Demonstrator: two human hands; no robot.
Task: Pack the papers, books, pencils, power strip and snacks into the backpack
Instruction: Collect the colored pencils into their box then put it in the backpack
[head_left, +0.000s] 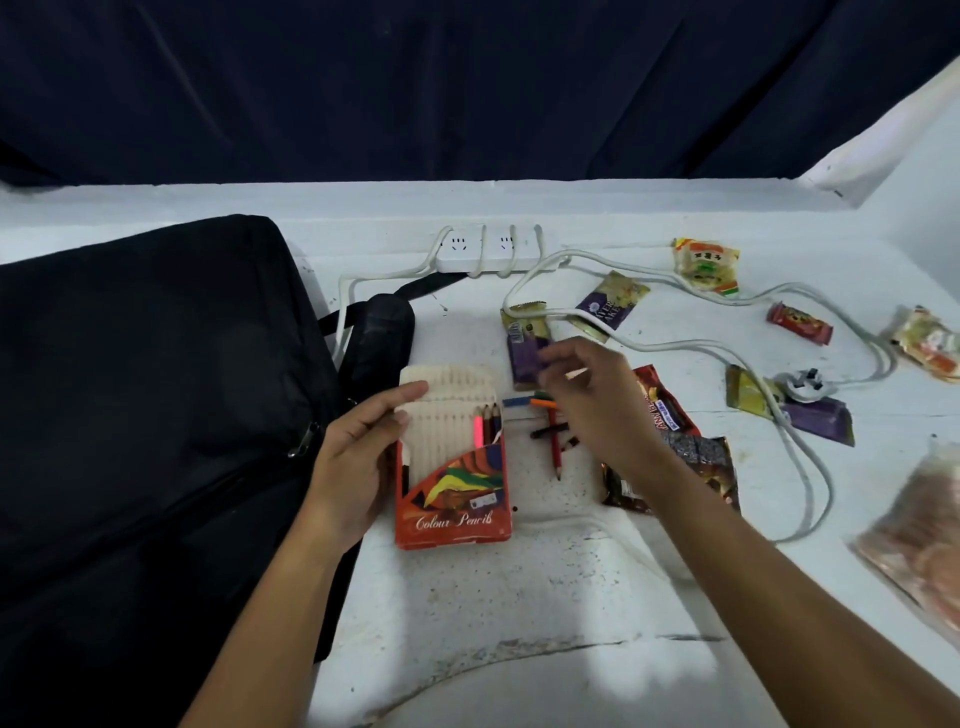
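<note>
While my left hand (358, 462) grips the colour pencil box (451, 467) by its left edge, with its tray pulled partly out and a few pencils (487, 423) seated at the right side, my right hand (582, 395) hovers over the loose pencils (553, 431) lying on the desk (519, 597). Its fingers are curled and blurred; I cannot tell whether they already pinch a pencil.

The loose pencils lie just right of the box and directly beneath the right hand, which is the nearer hand. The longest, a red pencil (556, 449), points toward me; shorter pieces lie across it. I judge that each pencil must be turned parallel to the tray grooves before insertion.

The black backpack (145, 389) lies on the left, touching the left forearm, well placed to receive the filled box. The white power strip (488, 249) sits at the far edge of the desk, and its cable (727, 348) trails right across several snack packets. A purple wafer packet (524, 348) and a dark red snack bag (670, 457) lie close to the pencils and may obstruct the pickup.
</note>
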